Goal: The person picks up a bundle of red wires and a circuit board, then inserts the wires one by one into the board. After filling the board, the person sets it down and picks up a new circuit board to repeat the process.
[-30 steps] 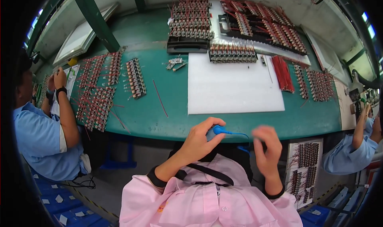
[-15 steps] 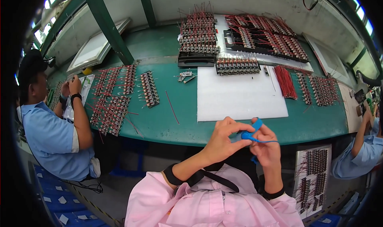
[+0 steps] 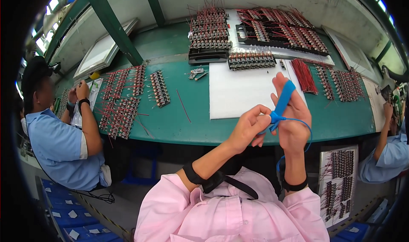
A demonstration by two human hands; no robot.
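Observation:
A blue anti-static wrist strap (image 3: 284, 99) runs up across the fingers of my right hand (image 3: 297, 129), which is raised, palm showing, with its fingers stretched out. My left hand (image 3: 249, 129) pinches the strap near its blue snap, beside the right palm. From the snap a thin blue cord (image 3: 310, 133) curves around the right hand and hangs down by the right wrist. Both hands are held over the near edge of the green table, in front of a white foam sheet (image 3: 230, 103). How far the strap reaches behind the right fingers is hidden.
Rows of small circuit boards with red wires (image 3: 208, 29) stand at the back. A bundle of red wires (image 3: 303, 76) lies right of the foam, more boards (image 3: 159, 88) to the left. Co-workers in blue sit left (image 3: 64, 144) and right (image 3: 385, 157). Green posts (image 3: 113, 27) rise behind.
Both hands have risen slightly. My right hand has turned up and its fingers have straightened, with the strap now stretched up along them. My left hand still grips near the snap.

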